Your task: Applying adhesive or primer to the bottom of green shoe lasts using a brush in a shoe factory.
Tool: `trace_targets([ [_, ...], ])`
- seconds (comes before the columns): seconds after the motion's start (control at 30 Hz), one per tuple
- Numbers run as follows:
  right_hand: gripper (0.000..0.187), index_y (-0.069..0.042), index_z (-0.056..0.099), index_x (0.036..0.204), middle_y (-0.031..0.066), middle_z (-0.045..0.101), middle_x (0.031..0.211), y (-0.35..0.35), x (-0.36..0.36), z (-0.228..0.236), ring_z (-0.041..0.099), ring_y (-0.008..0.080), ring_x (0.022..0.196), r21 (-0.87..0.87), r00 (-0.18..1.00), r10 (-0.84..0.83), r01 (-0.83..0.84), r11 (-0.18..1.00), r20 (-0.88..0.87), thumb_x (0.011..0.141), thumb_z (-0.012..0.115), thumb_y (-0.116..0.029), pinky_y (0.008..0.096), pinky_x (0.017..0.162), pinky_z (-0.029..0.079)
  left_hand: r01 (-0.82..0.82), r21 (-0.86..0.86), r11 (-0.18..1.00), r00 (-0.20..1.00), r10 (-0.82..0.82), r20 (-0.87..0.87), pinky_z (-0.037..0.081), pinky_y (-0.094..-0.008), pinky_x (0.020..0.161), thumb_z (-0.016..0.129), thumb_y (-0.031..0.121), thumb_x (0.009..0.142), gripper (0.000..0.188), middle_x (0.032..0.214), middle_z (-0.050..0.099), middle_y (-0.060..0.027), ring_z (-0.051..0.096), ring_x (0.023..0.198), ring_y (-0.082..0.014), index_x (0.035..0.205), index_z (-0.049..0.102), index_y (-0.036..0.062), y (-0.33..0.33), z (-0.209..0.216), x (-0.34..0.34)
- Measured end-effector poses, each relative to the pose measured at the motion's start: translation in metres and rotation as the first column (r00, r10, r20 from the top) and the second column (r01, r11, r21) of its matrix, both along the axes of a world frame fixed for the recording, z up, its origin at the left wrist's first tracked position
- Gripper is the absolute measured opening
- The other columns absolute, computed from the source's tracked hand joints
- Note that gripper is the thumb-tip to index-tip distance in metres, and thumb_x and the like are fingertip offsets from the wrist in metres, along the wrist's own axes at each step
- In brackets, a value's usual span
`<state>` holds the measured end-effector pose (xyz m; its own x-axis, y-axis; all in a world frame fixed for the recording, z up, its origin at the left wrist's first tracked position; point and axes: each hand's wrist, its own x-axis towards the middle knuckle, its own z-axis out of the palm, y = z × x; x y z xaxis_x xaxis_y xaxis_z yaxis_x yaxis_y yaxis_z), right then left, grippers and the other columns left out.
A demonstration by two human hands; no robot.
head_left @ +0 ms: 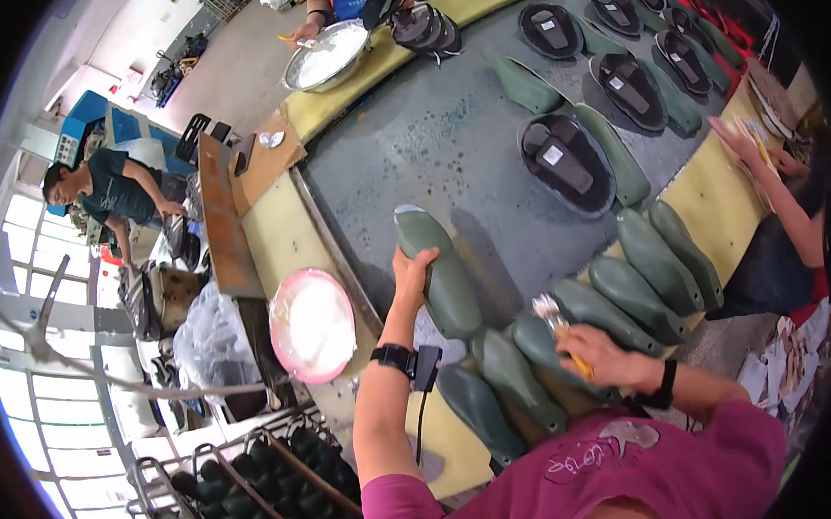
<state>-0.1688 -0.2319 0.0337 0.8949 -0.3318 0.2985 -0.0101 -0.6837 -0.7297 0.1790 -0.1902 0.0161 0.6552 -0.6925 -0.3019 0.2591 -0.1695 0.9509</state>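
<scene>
My left hand (411, 272) is wrapped around a green shoe last (450, 300) at the near left of the grey work surface (401, 149). The last's tip is whitish. In my right hand (607, 355) is a brush (555, 322) with a yellow handle and whitish bristles. Its bristles hang over the row of green lasts along the near yellow edge, close to one last (592, 309); whether they touch it I cannot tell. Another last (478, 413) lies nearest my body on the left, beside a similar one (515, 378).
A pink bowl (276, 332) of white paste stands left of my left arm. Dark shoe uppers (567, 167) and green lasts (615, 153) fill the far right. Across the table, a person's hand holds a brush by a metal bowl (362, 50). Another person's hands (742, 143) work at right.
</scene>
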Motion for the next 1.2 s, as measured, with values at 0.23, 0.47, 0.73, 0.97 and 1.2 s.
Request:
trace_targets([
  [0.23, 0.043, -0.008, 0.047, 0.102, 0.0182, 0.048, 0.116, 0.007, -0.006, -0.003, 0.047, 0.0374, 0.102, 0.265, 0.977, 0.071, -0.017, 0.964, -0.199, 0.069, 0.072, -0.020, 0.0437, 0.086, 0.037, -0.107, 0.048, 0.993, 0.898, 0.076, 0.433, 0.047, -0.0359, 0.076, 0.071, 0.018, 0.067, 0.058, 0.096, 0.058, -0.0174, 0.059, 0.084, -0.0265, 0.111, 0.042, -0.0041, -0.112, -0.063, 0.117],
  [0.47, 0.042, -0.008, 0.047, 0.101, 0.0187, 0.048, 0.117, 0.005, -0.002, -0.007, 0.048, 0.0376, 0.100, 0.267, 0.971, 0.056, 0.008, 0.964, -0.231, 0.067, 0.071, -0.016, 0.0433, 0.083, 0.038, -0.154, 0.206, 0.966, 0.801, 0.000, 0.599, 0.042, -0.0383, 0.088, 0.067, 0.020, 0.072, 0.058, 0.112, 0.054, -0.0238, 0.052, 0.104, -0.0358, 0.120, 0.044, -0.0053, -0.113, -0.092, 0.136],
  [0.73, 0.043, -0.009, 0.045, 0.104, 0.0201, 0.047, 0.118, 0.009, -0.008, -0.016, 0.044, 0.0388, 0.107, 0.220, 0.979, 0.053, -0.009, 0.976, -0.195, 0.068, 0.068, -0.015, 0.0438, 0.085, 0.038, 0.026, 0.471, 0.882, 0.654, -0.371, 0.659, 0.039, -0.0422, 0.089, 0.065, 0.029, 0.075, 0.058, 0.110, 0.052, -0.0264, 0.050, 0.103, -0.0399, 0.116, 0.045, -0.0064, 0.102, -0.030, -0.060],
  [0.97, 0.041, -0.008, 0.045, 0.104, 0.0195, 0.049, 0.107, 0.013, -0.001, -0.019, 0.046, 0.0380, 0.101, 0.170, 0.981, 0.100, -0.072, 0.983, -0.168, 0.069, 0.066, -0.015, 0.0432, 0.084, 0.038, -0.153, 0.574, 0.804, 0.696, -0.325, 0.640, 0.035, -0.0416, 0.097, 0.067, 0.014, 0.071, 0.063, 0.129, 0.039, -0.0248, 0.037, 0.119, -0.0391, 0.125, 0.039, -0.0021, 0.203, 0.006, -0.212],
  [1.2, 0.028, -0.006, 0.050, 0.101, 0.0156, 0.053, 0.088, -0.004, 0.012, -0.013, 0.053, 0.0338, 0.081, -0.053, 0.981, 0.135, -0.128, 0.990, 0.143, 0.075, 0.061, -0.009, 0.0393, 0.072, 0.046, -0.109, 0.438, 0.893, 0.901, -0.098, 0.423, 0.038, -0.0363, 0.094, 0.065, 0.019, 0.072, 0.066, 0.119, 0.048, -0.0251, 0.049, 0.110, -0.0358, 0.127, 0.037, -0.0047, 0.250, 0.003, -0.184],
])
